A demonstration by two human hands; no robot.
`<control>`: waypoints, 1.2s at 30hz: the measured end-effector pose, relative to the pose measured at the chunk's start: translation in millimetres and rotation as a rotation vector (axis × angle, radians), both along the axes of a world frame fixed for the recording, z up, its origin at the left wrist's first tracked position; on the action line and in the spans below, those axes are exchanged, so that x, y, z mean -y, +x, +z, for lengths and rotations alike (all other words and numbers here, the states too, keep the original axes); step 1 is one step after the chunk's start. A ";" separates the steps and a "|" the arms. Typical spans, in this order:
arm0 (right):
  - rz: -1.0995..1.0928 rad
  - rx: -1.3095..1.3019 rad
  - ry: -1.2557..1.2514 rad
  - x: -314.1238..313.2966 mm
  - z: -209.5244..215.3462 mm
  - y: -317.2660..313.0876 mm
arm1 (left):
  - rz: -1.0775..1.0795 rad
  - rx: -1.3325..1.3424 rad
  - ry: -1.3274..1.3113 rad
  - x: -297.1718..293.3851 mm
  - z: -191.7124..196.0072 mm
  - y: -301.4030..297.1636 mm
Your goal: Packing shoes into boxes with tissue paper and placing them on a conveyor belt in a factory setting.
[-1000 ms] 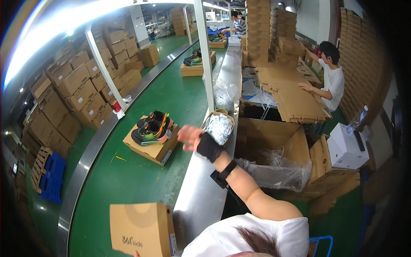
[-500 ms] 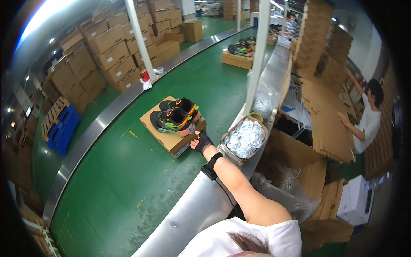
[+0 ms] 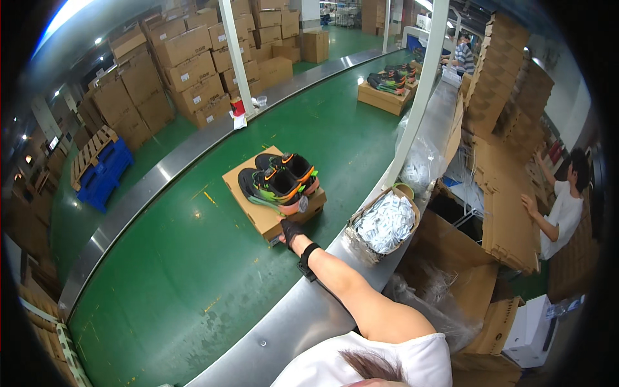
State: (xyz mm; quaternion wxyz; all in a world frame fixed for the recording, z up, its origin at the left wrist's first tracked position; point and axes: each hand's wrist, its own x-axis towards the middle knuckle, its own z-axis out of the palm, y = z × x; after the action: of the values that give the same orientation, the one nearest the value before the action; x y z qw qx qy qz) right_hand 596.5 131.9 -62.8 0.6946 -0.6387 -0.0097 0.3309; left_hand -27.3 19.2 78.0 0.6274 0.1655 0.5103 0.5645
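Note:
A pair of black sneakers (image 3: 276, 182) with orange and green trim sits side by side on a brown shoebox (image 3: 259, 218), which lies on the green conveyor belt (image 3: 174, 258). From the lower right my right arm reaches over the metal rail. My right hand (image 3: 291, 232), in a dark fingerless glove with a black strap at the wrist, is closed at the box's near end, below the shoe heels. Part of its grip is hidden by the hand itself. My left hand is out of view.
An open carton of small white packets (image 3: 385, 222) stands on the metal rail (image 3: 284, 329) by a white post. Farther along the belt is another shoebox (image 3: 382, 98) with shoes on it. At the right a co-worker (image 3: 561, 213) handles flattened cardboard (image 3: 512, 206). Stacked cartons (image 3: 193, 64) line the left.
My right hand has moved left and slightly down along the box's near end. The view has shifted, so the background sits farther right. The shoes remain on the box.

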 end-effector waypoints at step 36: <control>0.774 1.276 0.140 33.8 209.6 -160.5 | -0.535 -0.935 1.079 -148.7 61.2 233.8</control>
State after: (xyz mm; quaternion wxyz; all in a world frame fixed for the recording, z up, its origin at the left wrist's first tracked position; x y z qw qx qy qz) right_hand 436.0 98.1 146.9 0.4271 -0.6119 -0.6557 0.1156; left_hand 206.6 167.9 139.2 0.2935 0.7890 0.3188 0.4354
